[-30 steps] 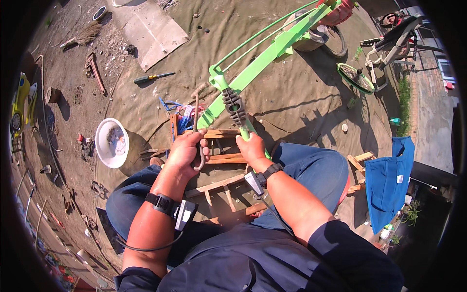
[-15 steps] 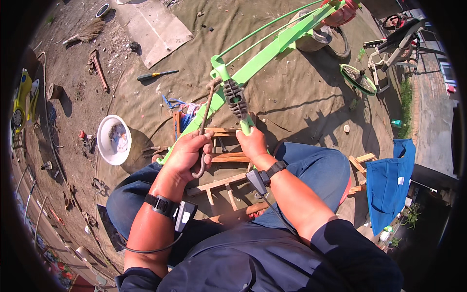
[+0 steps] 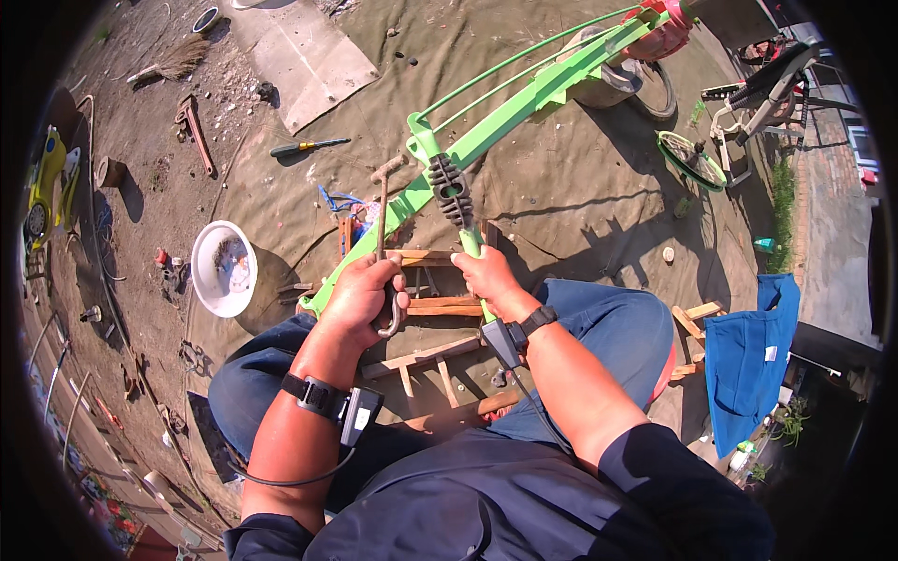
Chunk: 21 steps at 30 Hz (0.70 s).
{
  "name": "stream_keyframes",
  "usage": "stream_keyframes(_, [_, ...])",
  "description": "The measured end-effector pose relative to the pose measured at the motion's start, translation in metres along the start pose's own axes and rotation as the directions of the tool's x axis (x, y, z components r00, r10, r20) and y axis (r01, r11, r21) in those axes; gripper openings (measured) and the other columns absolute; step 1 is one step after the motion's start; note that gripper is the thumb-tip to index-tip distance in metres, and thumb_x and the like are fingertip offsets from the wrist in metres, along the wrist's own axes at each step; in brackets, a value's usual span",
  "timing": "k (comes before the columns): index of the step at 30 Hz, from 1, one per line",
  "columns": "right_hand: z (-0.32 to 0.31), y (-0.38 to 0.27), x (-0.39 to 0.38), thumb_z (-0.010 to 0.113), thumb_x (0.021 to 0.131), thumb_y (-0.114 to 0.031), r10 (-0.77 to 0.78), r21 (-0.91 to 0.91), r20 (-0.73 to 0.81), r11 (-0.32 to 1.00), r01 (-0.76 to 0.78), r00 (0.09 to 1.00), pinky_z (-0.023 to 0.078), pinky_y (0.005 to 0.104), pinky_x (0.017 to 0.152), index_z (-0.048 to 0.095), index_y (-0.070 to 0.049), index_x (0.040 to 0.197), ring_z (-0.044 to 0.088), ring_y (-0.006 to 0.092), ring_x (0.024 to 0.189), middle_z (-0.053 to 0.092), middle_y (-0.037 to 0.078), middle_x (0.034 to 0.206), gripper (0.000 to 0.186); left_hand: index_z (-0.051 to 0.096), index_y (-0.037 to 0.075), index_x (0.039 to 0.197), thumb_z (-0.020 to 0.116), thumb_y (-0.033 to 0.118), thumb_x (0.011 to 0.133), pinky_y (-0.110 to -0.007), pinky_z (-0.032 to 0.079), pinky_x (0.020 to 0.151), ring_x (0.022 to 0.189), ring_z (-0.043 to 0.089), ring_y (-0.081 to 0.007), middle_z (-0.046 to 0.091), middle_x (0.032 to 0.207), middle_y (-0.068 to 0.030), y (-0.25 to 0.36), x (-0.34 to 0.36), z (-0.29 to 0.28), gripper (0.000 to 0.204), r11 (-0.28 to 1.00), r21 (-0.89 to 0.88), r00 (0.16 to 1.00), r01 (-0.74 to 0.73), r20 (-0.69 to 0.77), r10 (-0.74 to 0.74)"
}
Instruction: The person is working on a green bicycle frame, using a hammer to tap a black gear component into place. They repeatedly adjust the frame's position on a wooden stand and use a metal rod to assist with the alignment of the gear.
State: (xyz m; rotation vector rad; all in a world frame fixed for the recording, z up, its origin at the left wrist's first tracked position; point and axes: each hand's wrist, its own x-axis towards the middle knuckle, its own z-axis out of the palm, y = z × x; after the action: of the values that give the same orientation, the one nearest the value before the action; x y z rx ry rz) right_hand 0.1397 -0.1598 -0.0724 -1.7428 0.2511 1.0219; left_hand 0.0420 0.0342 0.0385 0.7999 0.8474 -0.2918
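A bright green bicycle frame (image 3: 524, 107) lies slanted across a wooden stand (image 3: 435, 304) in front of my knees. A black coil spring (image 3: 451, 192) sits on the frame's short tube. My right hand (image 3: 486, 276) is closed around that green tube just below the spring. My left hand (image 3: 360, 294) grips the lower end of a rusty long-handled tool (image 3: 382, 210). The tool stands nearly upright against the frame's long bar, its T-shaped head at the top. Both wrists wear black bands with small devices.
I sit on a brown tarp (image 3: 561, 215). A white bowl (image 3: 223, 266) with small parts is to my left, a screwdriver (image 3: 304, 147) and a rusty pipe wrench (image 3: 195, 131) farther off. A green-rimmed wheel (image 3: 690, 159) and blue cloth (image 3: 748, 365) lie right.
Both hands keep their grips. The frame and the rusty tool have shifted slightly, the tool now standing a little more upright.
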Motion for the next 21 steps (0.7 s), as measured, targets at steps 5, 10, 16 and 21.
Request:
stream_keyframes(5, [-0.010,-0.007,0.000,0.066,0.083,-0.025,0.067,0.065,0.063,0.995,-0.071,0.996,0.036,0.0327,0.044,0.056,-0.005,0.079,0.045,0.0107,0.046,0.050,0.000,0.059,0.023,0.051,0.006,0.103,0.053,0.018,0.098,-0.026,0.043,0.038,0.050,0.058,-0.0137,0.055,0.070,-0.0010,-0.002,0.002,0.005,0.013,1.000,0.000,0.997,-0.001,-0.078,0.001])
stream_keyframes(10, [0.000,0.002,0.009,0.064,0.085,-0.027,-0.022,-0.115,-0.091,0.993,0.011,0.996,0.039,0.0322,0.041,0.052,-0.005,0.079,0.046,0.0132,0.042,0.048,0.001,0.059,0.025,0.048,0.009,0.096,0.053,0.016,0.097,-0.025,0.043,0.037,0.046,0.053,-0.0113,0.053,0.068,-0.0004,-0.002,-0.004,0.003,0.008,0.999,-0.002,0.985,-0.042,-0.166,0.041])
stream_keyframes(16, [-0.003,0.019,0.025,0.065,0.083,-0.034,-0.143,-0.371,-0.160,0.926,0.074,0.977,0.047,0.0382,0.050,0.059,0.000,0.083,0.060,0.0236,0.052,0.060,0.010,0.064,0.035,0.048,0.008,0.097,0.053,0.017,0.098,-0.025,0.042,0.037,0.046,0.053,-0.0115,0.053,0.068,-0.0004,-0.012,-0.006,0.007,0.009,0.999,0.002,0.985,-0.032,-0.171,0.032])
stream_keyframes(21, [0.007,0.011,0.017,0.063,0.082,-0.041,-0.234,-0.552,-0.267,0.832,0.051,0.935,0.051,0.0450,0.073,0.065,0.002,0.092,0.066,0.0399,0.084,0.067,0.024,0.084,0.044,0.049,0.007,0.098,0.053,0.017,0.098,-0.025,0.043,0.039,0.046,0.054,-0.0120,0.053,0.068,-0.0010,-0.014,-0.008,0.006,0.010,0.997,0.056,0.983,-0.056,-0.172,0.065])
